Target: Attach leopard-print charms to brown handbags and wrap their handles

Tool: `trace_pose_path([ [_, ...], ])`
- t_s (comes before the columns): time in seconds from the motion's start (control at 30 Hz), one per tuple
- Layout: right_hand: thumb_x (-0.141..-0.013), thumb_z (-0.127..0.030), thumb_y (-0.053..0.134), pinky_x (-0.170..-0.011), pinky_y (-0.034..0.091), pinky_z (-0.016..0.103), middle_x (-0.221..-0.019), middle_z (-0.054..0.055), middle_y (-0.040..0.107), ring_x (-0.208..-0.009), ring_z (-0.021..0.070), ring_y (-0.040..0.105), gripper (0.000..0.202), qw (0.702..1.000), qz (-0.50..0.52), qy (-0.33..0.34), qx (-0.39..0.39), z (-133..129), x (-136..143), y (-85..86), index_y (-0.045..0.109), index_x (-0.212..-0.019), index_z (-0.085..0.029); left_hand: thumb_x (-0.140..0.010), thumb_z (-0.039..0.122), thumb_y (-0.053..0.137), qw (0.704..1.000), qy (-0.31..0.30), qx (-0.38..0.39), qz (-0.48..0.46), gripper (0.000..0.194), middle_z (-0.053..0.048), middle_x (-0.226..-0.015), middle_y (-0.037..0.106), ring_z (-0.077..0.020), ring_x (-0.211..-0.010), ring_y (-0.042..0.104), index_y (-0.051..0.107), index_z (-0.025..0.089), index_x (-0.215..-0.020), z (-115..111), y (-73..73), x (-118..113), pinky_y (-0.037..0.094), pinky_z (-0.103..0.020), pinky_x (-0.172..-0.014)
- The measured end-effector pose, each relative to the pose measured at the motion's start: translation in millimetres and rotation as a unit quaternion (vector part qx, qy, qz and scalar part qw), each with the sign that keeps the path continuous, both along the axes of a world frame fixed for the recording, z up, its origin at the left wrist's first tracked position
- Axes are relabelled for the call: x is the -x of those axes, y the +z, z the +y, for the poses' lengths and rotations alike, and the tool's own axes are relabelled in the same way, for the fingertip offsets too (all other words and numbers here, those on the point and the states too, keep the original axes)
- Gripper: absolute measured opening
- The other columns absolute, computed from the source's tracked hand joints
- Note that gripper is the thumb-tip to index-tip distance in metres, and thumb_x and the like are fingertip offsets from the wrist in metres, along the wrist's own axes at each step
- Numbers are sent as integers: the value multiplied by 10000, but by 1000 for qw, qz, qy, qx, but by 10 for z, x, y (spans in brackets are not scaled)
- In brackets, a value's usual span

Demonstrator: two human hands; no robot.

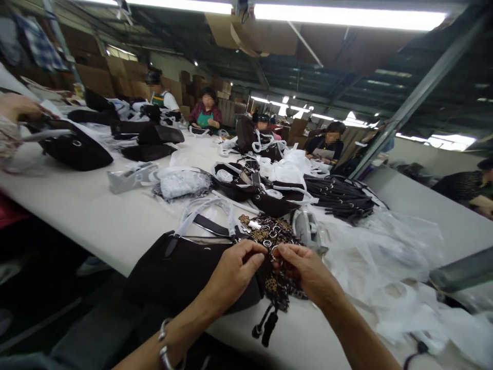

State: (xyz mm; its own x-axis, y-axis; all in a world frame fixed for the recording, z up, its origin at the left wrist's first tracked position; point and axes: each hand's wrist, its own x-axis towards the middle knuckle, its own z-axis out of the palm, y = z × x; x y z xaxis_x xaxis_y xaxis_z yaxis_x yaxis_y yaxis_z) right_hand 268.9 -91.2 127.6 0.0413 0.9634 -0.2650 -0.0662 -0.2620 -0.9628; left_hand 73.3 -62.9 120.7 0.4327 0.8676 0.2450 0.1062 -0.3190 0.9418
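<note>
A dark handbag (192, 267) with wrapped handles lies at the table's front edge. Beside it, to the right, is a pile of charms (277, 231) with metal rings, patterned flower shapes and dark tassels. My left hand (241, 267), a bracelet on its wrist, reaches over the bag's right end with thumb and forefinger pinched. Close to it, my right hand (302, 264) pinches at a ring of a charm over the pile. What lies between the left fingertips is too small to make out.
A tape dispenser (133, 177) and a plastic-wrapped bundle (185, 184) lie behind the bag. More dark bags (265, 198) and straps (339, 198) cover the table (88, 205). Clear plastic (377, 246) spreads at the right. A person's hand (19, 108) is at the far left; other people sit beyond.
</note>
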Motion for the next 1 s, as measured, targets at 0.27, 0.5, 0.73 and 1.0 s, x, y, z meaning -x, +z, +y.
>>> trace_pose_path([
  [0.27,-726,-610,708,-511,413,219,-638,14,642,-553,107,557,476,998,-50,45,-1,-44,267,-51,729,-787,-138,-877,307,593,997,17,60,38,184,-13,-806,717,-171,-771,639,713,170,-849,-6,-104,96,466,-241,-722],
  [0.5,-703,-636,698,-496,443,228,-644,17,653,-532,115,574,497,996,-56,65,12,5,380,-72,724,-765,-144,-887,264,568,998,45,38,29,185,-5,-832,732,-165,-813,661,732,181,-865,-20,-150,161,469,-234,-767],
  [0.73,-747,-621,684,-490,401,225,-612,13,643,-493,97,532,471,994,-34,106,20,71,382,-240,696,-727,-150,-826,271,625,995,33,65,62,144,-6,-758,726,-157,-724,653,729,176,-797,53,-152,197,468,-233,-684],
  [1.0,-802,-540,687,-646,412,228,-775,9,637,-694,109,531,380,991,6,126,-36,3,343,-326,721,-905,-175,-775,352,667,975,33,217,-24,213,10,-610,654,-100,-496,589,629,144,-753,115,-307,208,443,-196,-501],
])
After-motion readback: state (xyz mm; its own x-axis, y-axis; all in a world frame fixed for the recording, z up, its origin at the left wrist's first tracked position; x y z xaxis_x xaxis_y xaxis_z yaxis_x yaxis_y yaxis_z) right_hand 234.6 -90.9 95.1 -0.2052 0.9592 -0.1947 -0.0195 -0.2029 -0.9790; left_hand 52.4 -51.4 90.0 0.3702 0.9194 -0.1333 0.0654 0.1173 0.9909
